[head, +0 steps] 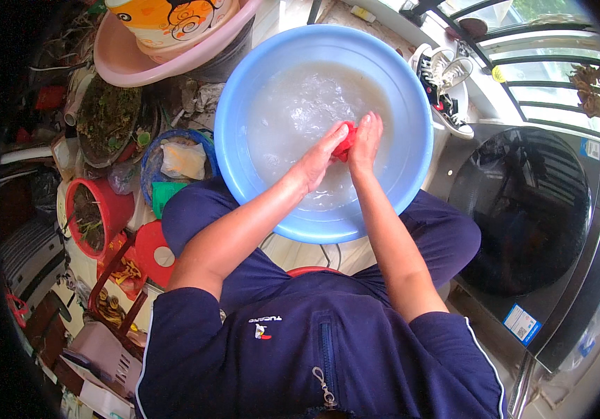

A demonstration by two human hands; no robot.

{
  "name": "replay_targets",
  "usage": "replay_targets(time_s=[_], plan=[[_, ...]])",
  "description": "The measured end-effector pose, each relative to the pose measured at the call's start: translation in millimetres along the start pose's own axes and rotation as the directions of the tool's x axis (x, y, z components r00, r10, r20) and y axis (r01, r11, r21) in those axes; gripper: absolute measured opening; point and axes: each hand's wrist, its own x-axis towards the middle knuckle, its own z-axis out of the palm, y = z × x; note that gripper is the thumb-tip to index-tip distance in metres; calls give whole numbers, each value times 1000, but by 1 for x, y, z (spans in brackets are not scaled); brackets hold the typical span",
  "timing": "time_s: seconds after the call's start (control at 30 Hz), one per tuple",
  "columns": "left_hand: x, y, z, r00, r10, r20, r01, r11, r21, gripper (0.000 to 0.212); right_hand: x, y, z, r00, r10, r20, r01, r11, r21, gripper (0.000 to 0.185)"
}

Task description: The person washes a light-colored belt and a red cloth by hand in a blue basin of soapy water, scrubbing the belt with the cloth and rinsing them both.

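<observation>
A large blue plastic basin (pixel 232 173) of cloudy, rippling water stands before me between my knees. Over its right half, my left hand (pixel 321 155) and my right hand (pixel 367 141) press a small bunched red cloth (pixel 346 142) between them from either side. Only part of the cloth shows between the palms. The fingers of my right hand are straight and point away from me.
At the upper left a pink basin (pixel 122 68) holds a patterned orange-and-white container (pixel 174 31). Plant pots, among them a red one (pixel 116 204), crowd the left side. Sneakers (pixel 444 89) lie beyond the basin's right rim, near a black front-loading washing machine (pixel 519 209).
</observation>
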Motion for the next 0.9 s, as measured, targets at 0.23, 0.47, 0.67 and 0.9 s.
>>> replay_targets(time_s=[0.23,0.47,0.67,0.9], plan=[[19,-4,-22,951,32,-308,-45,998,-34,77,-22,6,24,966,-10,259,66,975,-211,35],[36,-7,-47,956,-33,-292,-52,959,-278,32,-48,-83,7,924,123,362,-259,898,355,23],[21,-9,-15,970,117,-211,-179,934,-308,29,-34,-86,15,998,-34,53,28,994,108,23],[13,21,-2,935,186,-303,-281,908,-312,35,-35,-62,23,967,-115,227,57,967,249,38]])
